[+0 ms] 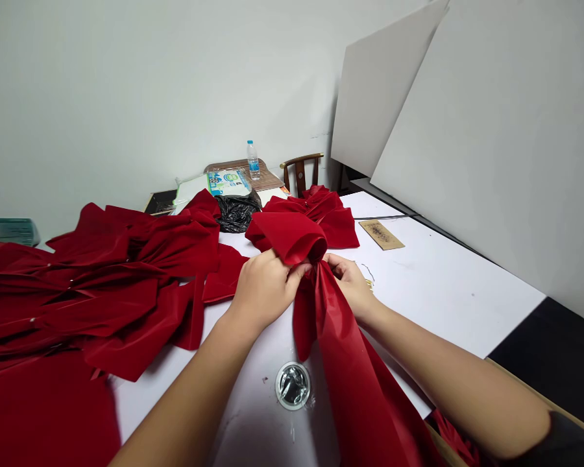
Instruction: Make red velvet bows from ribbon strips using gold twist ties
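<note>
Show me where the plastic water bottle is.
In the head view, the plastic water bottle stands far ahead, beyond the black plastic bag, left of the wooden chair.

The fingertips of the left hand (265, 288) seem hidden by the red cloth (285, 237)

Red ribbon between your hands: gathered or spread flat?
Gathered: the red ribbon narrows to a pinched neck between left hand and right hand, loop above, tail below.
</note>
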{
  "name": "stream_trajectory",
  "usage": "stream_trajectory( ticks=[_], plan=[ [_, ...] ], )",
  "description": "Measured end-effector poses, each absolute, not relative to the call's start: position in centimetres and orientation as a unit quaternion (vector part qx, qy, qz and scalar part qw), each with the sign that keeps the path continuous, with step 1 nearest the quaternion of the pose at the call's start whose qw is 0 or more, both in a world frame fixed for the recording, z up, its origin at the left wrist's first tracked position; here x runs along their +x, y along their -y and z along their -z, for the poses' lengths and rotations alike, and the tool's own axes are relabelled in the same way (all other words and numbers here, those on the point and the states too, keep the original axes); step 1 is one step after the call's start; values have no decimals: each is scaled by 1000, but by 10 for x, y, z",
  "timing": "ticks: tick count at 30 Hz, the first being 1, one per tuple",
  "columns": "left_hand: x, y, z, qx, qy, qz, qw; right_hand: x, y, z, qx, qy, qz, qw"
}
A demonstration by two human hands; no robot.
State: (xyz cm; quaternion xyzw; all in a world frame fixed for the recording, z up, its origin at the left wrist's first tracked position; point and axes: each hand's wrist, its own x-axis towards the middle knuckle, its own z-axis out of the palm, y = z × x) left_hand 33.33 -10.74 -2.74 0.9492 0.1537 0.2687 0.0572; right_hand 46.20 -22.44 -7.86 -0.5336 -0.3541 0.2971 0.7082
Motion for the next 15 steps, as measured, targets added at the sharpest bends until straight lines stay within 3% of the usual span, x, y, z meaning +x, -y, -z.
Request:
stream_trajectory(
  ticks=[4,10,15],
  plan=[
    [335,111,27,954,-182,-237,23,462,224,79,-528,370,-300,703],
    [336,112,27,941,-206,-256,84,463,225,79,-522,397,-302,692],
    [333,114,22,950,-230,-212,11,462,226,78,-514,403,-331,681]
  ],
)
